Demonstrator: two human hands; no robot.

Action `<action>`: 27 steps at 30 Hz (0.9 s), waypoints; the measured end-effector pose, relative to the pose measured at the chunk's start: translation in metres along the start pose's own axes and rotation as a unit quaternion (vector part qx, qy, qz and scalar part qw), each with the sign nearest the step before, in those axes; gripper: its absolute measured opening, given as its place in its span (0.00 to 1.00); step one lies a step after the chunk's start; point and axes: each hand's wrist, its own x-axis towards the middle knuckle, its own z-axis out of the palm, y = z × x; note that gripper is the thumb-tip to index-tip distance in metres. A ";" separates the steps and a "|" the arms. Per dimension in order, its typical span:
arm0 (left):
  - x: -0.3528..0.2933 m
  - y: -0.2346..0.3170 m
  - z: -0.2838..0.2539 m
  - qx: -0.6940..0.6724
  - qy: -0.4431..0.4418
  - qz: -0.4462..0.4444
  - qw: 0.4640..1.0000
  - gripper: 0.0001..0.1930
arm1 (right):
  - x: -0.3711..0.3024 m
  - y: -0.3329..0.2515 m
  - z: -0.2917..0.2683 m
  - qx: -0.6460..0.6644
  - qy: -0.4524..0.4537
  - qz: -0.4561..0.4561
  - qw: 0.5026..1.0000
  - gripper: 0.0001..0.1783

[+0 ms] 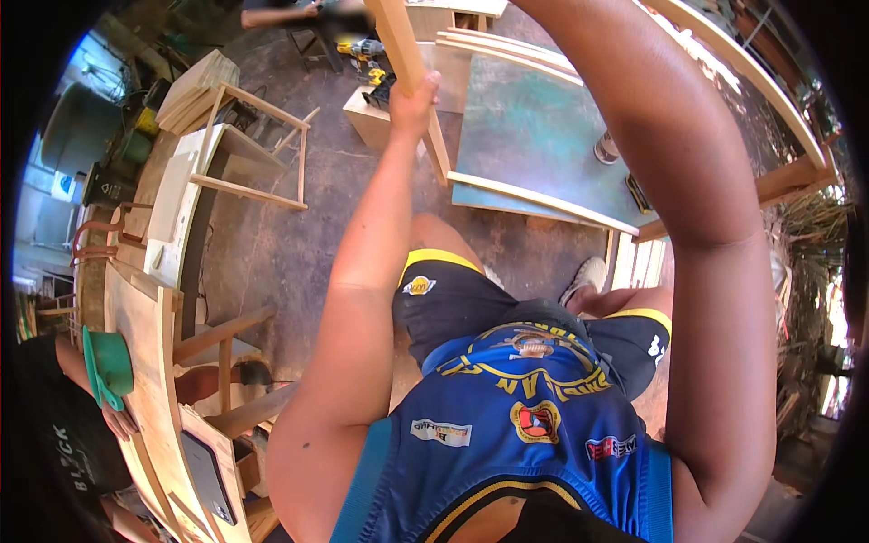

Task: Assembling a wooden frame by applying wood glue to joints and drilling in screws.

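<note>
My left hand [415,107] is closed round a long light-coloured wooden bar [396,41]. The bar runs from the top edge of the view down past my fist, and its low end comes close to the corner of a blue-green tabletop [534,127]. My right arm [701,181] reaches up and out over the top edge, so the right hand is out of view. Beyond my left hand, a yellow cordless drill [364,49] rests by a small wooden box [369,122].
Wooden strips lie along the tabletop's edges; a can [607,148] stands on it. Left are a slim wooden frame [258,149] on the floor, stacked boards [199,90] and a long workbench [145,353] with a phone [208,475]. Another person with a green cap [110,366] is beside it.
</note>
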 end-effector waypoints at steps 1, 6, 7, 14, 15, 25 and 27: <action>0.000 0.002 0.001 -0.014 -0.007 -0.003 1.000 0.09 | 0.000 0.000 0.002 -0.021 0.012 -0.019 1.000 0.17; 0.002 0.011 0.004 -0.039 -0.016 -0.016 0.999 0.09 | -0.023 0.017 0.037 -0.066 0.292 -0.239 0.924 0.10; 0.004 0.011 0.003 -0.039 -0.029 -0.014 0.999 0.08 | -0.043 0.022 0.059 -0.020 0.309 -0.262 0.914 0.09; 0.004 0.008 0.004 -0.023 -0.044 -0.026 0.998 0.06 | -0.242 0.056 0.222 0.207 -0.123 0.045 0.969 0.09; 0.000 0.012 0.004 0.015 -0.044 -0.019 0.999 0.06 | -0.259 0.054 0.232 0.235 -0.111 0.098 0.961 0.10; -0.050 0.075 0.029 0.092 -0.021 0.054 0.994 0.07 | -0.203 0.039 0.077 0.318 0.201 -0.072 0.924 0.06; -0.056 0.084 0.034 0.086 -0.027 0.064 0.994 0.07 | -0.190 0.037 0.033 0.304 0.248 -0.112 0.913 0.07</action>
